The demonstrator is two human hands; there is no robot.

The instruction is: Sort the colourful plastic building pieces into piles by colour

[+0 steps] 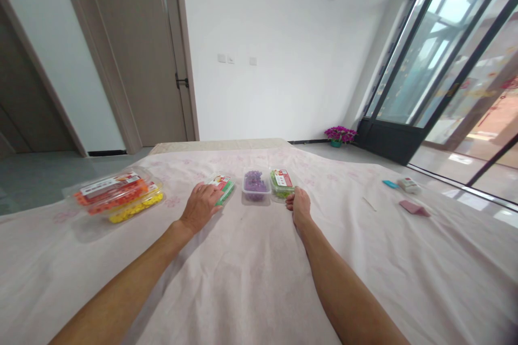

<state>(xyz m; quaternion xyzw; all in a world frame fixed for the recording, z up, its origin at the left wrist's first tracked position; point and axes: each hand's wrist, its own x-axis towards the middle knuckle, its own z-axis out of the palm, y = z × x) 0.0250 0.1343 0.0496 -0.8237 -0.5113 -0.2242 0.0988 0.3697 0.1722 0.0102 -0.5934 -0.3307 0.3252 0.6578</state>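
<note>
My left hand [201, 206] lies over the left side of a clear plastic box with bright green contents [227, 192], its fingers on the labelled lid and its thumb at the front edge. To the right, my right hand [300, 206] is closed at the front right corner of a clear box with light green pieces [282, 192] and a red-and-white label. Its fingers are curled, and their exact hold is partly hidden. Between the two stands a clear box of small purple pieces [256, 186], with no label showing; neither hand touches it.
At left, a labelled box of orange-red pieces [109, 194] rests partly on a box of yellow pieces [137, 207]. On the right lie a pink cloth-like piece [414, 208], a blue item [390, 184] and a small white pack [409, 185]. A wrinkled pale pink cloth [251, 280] covers the surface.
</note>
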